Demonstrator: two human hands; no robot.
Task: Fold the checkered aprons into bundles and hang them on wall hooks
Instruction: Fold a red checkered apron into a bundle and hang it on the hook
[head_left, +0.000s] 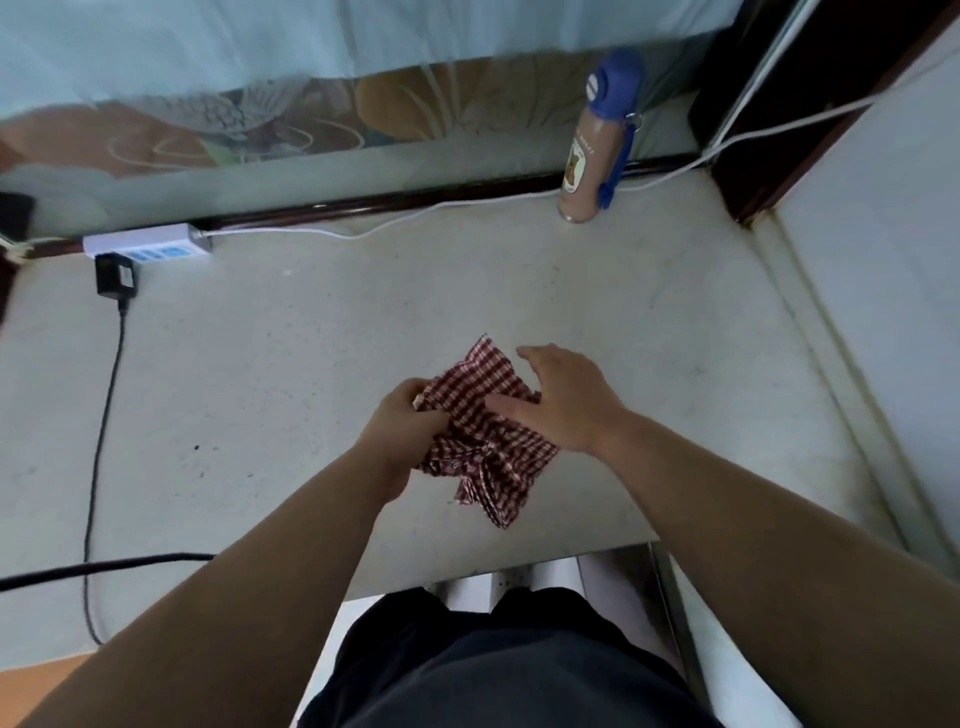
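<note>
1. one checkered apron (483, 436), bunched up on the pale table (311, 364) near its front edge.
2. left hand (402, 431) fingers curled, gripping the apron's left side.
3. right hand (566, 397) fingers spread straight, resting on it.

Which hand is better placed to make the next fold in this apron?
The left hand: it grips the apron at its left edge; the right hand lies flat on top, likely pinning it.
</note>
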